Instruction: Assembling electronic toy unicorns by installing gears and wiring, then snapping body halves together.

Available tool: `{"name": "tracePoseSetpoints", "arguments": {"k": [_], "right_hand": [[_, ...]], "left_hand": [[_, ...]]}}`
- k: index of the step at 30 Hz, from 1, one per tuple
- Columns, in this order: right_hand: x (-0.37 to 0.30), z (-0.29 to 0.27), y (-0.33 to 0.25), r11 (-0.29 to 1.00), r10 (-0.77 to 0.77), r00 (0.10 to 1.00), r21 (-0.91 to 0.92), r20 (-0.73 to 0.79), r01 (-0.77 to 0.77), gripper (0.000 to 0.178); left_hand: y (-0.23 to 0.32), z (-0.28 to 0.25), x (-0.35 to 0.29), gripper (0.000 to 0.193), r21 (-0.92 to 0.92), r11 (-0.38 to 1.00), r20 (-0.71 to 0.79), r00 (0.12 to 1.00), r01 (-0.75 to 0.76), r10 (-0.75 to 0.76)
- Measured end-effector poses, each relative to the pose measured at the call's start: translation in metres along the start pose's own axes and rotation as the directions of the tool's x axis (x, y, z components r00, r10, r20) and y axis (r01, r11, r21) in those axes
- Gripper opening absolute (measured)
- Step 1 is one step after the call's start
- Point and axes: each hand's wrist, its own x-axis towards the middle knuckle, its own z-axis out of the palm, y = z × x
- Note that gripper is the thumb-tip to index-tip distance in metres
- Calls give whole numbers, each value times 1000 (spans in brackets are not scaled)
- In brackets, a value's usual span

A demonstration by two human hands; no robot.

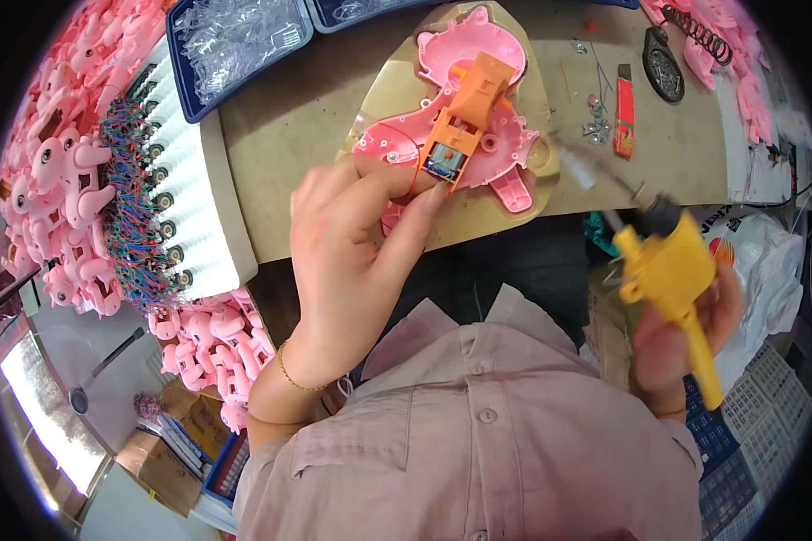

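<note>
A pink plastic toy half-shell [395, 135], shaped like an animal, lies hollow side up in a cream-coloured holder [383, 95]. Within it sits an orange mechanism housing [481, 90] with a small metal motor [446, 160] at its near end. My left hand [356, 212] is closed, thumb and forefinger pinching at the housing's near end beside the motor; fine wires show there. Off to the right, my right hand [695, 311] grips a yellow soldering gun [668, 261], its metal tip toward the shell. Motion blurs that hand and the gun.
Blue trays of clear plastic parts [239, 50] stand at the back left. Left are a white rack [185, 144] of wired round parts and piled pink toy parts [68, 180]. A red-and-green cutter-like tool [624, 113], small metal bits [595, 126] and a black coil-topped stand [663, 68] lie right.
</note>
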Motion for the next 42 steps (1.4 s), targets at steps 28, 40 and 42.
{"name": "tracePoseSetpoints", "arguments": {"k": [28,40,42], "right_hand": [[27,5,-22,529,483,366,67,795,-846,57],[18,27,26,874,-486,839,150,245,463,64],[17,20,26,903,-427,870,165,246,396,67]], "left_hand": [[-2,3,-1,7,-23,999,-10,1000,22,-22],[1,-1,-1,6,35,999,54,998,-11,9],[6,-1,-3,5,76,992,-63,992,-104,109]]}}
